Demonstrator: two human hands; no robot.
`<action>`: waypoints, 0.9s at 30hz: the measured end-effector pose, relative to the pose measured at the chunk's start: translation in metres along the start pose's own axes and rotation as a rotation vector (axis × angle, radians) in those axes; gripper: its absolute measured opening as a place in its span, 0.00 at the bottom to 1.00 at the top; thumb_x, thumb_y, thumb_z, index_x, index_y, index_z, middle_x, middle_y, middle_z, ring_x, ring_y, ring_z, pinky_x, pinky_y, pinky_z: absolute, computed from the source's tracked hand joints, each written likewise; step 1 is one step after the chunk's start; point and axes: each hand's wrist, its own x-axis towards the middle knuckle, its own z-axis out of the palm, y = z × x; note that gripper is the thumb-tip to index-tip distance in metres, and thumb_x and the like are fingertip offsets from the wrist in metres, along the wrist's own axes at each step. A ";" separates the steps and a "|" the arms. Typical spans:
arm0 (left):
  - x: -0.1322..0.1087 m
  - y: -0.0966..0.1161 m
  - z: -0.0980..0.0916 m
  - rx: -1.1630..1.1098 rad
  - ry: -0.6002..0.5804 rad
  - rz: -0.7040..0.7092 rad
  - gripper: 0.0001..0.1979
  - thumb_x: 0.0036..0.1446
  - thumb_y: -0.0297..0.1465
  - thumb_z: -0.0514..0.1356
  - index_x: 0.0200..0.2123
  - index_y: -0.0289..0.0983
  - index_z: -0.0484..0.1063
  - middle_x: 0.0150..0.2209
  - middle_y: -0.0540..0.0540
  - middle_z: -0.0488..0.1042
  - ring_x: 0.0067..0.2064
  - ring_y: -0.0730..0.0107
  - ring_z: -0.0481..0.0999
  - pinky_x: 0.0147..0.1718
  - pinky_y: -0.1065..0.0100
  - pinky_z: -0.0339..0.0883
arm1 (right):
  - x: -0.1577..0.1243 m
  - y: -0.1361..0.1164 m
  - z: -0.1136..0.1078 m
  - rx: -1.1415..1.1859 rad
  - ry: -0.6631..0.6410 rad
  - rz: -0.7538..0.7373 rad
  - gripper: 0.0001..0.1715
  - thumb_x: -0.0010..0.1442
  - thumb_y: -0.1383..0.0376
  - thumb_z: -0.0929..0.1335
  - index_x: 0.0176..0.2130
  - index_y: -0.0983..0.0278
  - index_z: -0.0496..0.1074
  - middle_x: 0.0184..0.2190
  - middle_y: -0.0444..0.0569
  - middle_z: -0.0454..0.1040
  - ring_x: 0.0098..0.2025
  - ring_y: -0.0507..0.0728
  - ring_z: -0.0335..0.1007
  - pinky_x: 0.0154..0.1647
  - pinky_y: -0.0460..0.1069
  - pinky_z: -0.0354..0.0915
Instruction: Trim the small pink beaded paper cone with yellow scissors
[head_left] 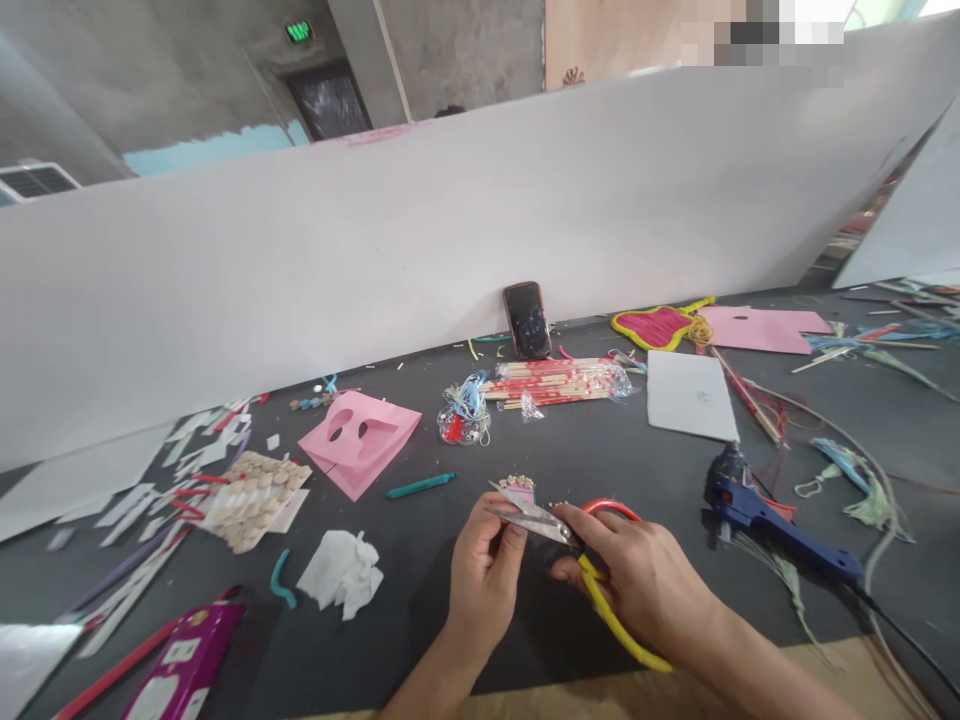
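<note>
My right hand (637, 575) grips a pair of scissors (600, 585) with red and yellow handles, its metal blades pointing left. My left hand (484, 570) pinches a small pink paper piece (520, 493) topped with tiny beads, held right at the blade tips. Both hands hover just above the dark table (525, 640) near its front edge.
A blue glue gun (757, 515) lies to the right. Pink folded card with cut holes (358, 440), a teal pen (421, 486), crumpled white tissue (341, 572), a sheet of beige pieces (251, 500), a stick bundle (559, 383), a phone (526, 320) leaning on the white board.
</note>
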 end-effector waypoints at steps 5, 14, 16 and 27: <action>0.000 0.002 0.001 -0.011 0.010 -0.013 0.09 0.61 0.32 0.54 0.31 0.36 0.70 0.33 0.46 0.71 0.35 0.68 0.71 0.33 0.70 0.64 | 0.001 0.001 -0.003 -0.019 0.006 0.013 0.26 0.63 0.48 0.59 0.51 0.62 0.66 0.33 0.50 0.77 0.31 0.58 0.74 0.27 0.48 0.62; 0.003 0.000 -0.001 -0.020 -0.002 0.033 0.12 0.61 0.33 0.53 0.28 0.35 0.69 0.30 0.47 0.69 0.34 0.68 0.70 0.32 0.70 0.63 | 0.005 0.002 -0.007 -0.013 0.033 0.006 0.40 0.52 0.37 0.63 0.53 0.61 0.65 0.35 0.52 0.73 0.34 0.59 0.71 0.30 0.49 0.61; 0.003 0.000 -0.002 0.000 -0.026 0.025 0.13 0.62 0.33 0.52 0.27 0.35 0.69 0.30 0.47 0.69 0.34 0.68 0.70 0.32 0.70 0.63 | 0.006 0.001 -0.008 -0.016 0.032 0.007 0.41 0.50 0.37 0.63 0.53 0.61 0.65 0.35 0.52 0.73 0.34 0.60 0.71 0.30 0.50 0.61; 0.004 -0.002 -0.004 0.086 -0.055 0.082 0.12 0.62 0.32 0.51 0.28 0.36 0.68 0.31 0.46 0.68 0.34 0.68 0.70 0.33 0.69 0.65 | 0.006 0.004 -0.003 0.057 -0.007 -0.010 0.32 0.58 0.43 0.61 0.52 0.61 0.65 0.33 0.51 0.76 0.33 0.58 0.73 0.31 0.48 0.63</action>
